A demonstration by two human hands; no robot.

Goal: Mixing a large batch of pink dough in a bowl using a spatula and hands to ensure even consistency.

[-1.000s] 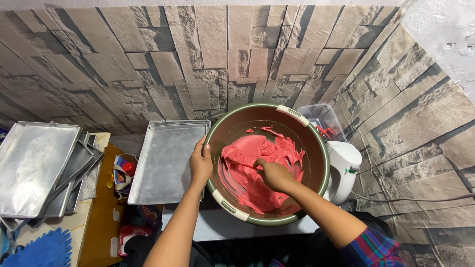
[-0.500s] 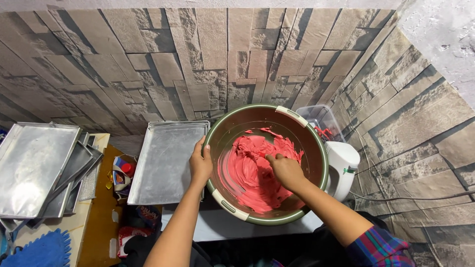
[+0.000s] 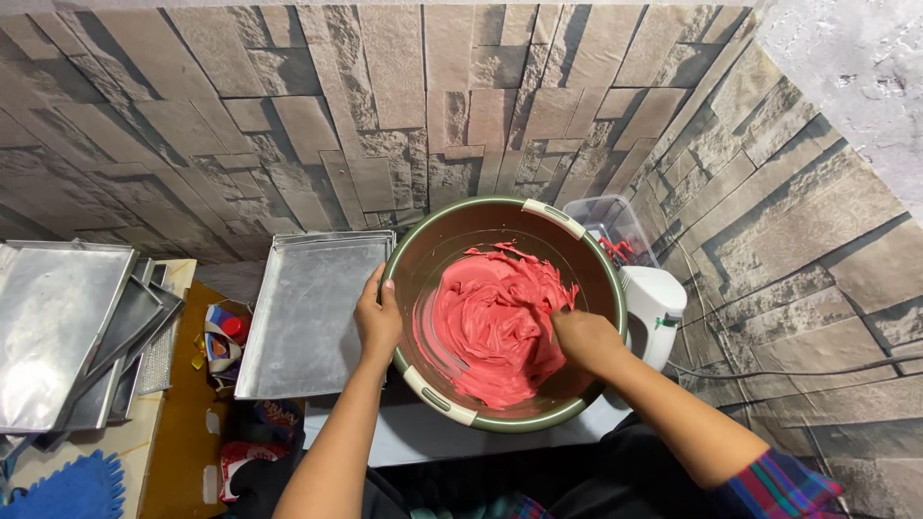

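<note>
Sitting in a big round bowl (image 3: pixel 481 223) with a green rim, a mass of pink batter (image 3: pixel 495 327) is filling the bottom and smearing up the inner wall, directly between the two hands. The right hand (image 3: pixel 585 338) is pressing into the batter at its right edge, fingers curled down into it; whether they are closing on anything cannot be told. The left hand (image 3: pixel 378 317) is gripping the bowl's left rim, thumb inside and fingers outside. Just left of that hand a metal baking tray (image 3: pixel 308 317) is lying flat on the bench (image 3: pixel 423 437). Further left, a stack of trays (image 3: pixel 67 336) is leaning together. Just beyond the right hand, a white mixer (image 3: pixel 656 308) is standing against the stone-patterned wall (image 3: pixel 288 115), with a clear plastic tub (image 3: pixel 615 226) behind it
</note>
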